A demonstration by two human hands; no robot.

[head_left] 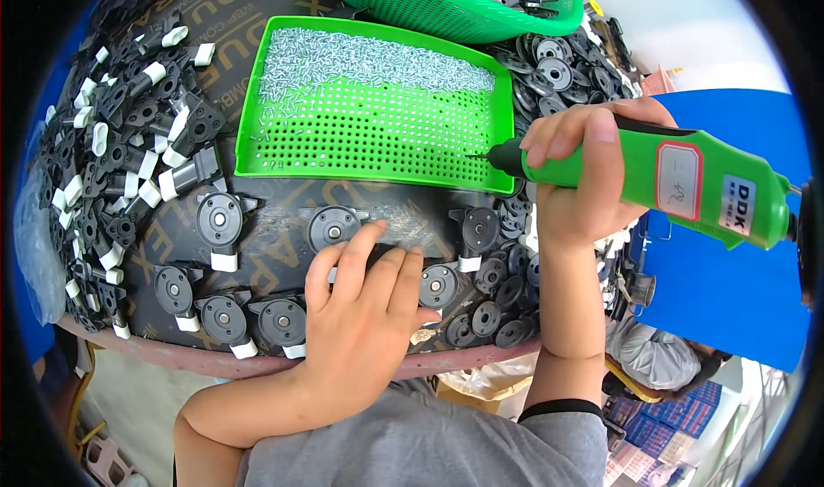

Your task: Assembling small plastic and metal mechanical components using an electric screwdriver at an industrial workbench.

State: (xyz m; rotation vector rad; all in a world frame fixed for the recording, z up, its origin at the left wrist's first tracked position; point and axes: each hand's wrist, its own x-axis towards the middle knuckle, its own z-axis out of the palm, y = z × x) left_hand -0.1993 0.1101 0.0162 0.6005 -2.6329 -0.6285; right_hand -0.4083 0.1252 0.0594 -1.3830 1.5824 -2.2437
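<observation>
Here's the right hand (584,157), closed round the green power screwdriver (711,178), gripping just behind its nose, and the slim bit hangs over the near right corner of the green tray (246,139). The screws (360,62) lie thickest along that tray's far edge. Now down to the left hand (365,324): palm down by the bench's near edge, fingers loosely parted, fingertips at a black disc unit (333,227) in front of the tray's near edge. Whether it has hold of anything underneath, I can't tell from here. I count 6 more disc units (174,290) around it on the bench (421,208), white ends toward the near edge. Loose brackets (206,127) crowd the left edge, loose discs (486,317) the right. That screwdriver looks rigid and fairly weighty, so the barrel close to the nose seems the place for a steady grip. The units look light and stiff, probably smooth plastic, a bit slidy; I'd pinch them by the round rim, keeping fingers off the centre. Those screws look tiny and slippery, awkward for bare fingertips.
</observation>
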